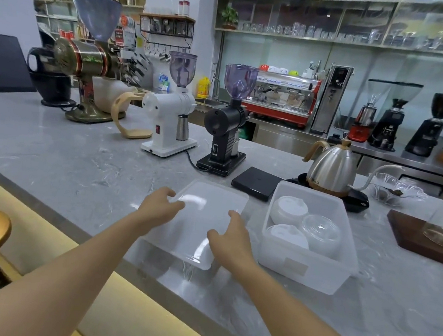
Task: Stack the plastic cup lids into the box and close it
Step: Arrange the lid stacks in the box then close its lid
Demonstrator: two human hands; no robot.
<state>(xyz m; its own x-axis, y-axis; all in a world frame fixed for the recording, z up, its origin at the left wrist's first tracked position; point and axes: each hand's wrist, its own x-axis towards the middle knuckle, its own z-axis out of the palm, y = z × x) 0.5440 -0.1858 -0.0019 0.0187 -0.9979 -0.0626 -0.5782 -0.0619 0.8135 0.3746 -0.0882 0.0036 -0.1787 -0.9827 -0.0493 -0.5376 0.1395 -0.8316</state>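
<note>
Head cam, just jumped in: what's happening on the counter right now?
A person has both hands on a translucent box lid lying on the grey counter: the left hand grips its left edge, the right hand its near right edge. Beside it on the right, the open plastic box already holds stacked cup lids. The box is not yet closed.

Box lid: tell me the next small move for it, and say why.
Probably lift the box lid and carry it right, over the open box. Both the left hand and right hand already hold the lid's edges, the cup lids already sit inside the box, and its top is uncovered, so closing seems to be what remains.
</note>
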